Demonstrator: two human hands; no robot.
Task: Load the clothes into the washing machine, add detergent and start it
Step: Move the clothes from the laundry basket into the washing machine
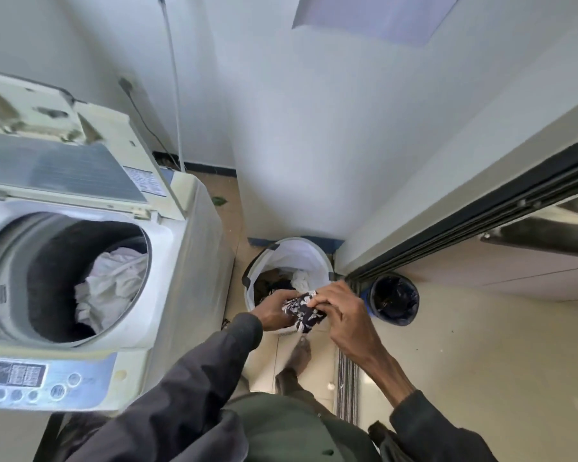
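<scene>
- Gripped by both the left hand (274,313) and right hand (339,308), a dark floral-print garment (302,311) is bunched above the round white hamper (317,253).
- White crumpled fabric (111,288) is seen in the open washing machine (167,248) drum; a dark bin (394,300) stands beside the hamper.

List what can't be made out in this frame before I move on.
Head view only.
Control panel: labels blurred, unreadable.
Washing machine drum: left side cut off by the frame edge; white laundry hides whatever lies beneath.
Laundry basket: contents partly covered by the left hand, right hand and the patterned garment they hold.
Patterned garment: bunched up, type unclear.
Blue bin: inside too dark.
</scene>
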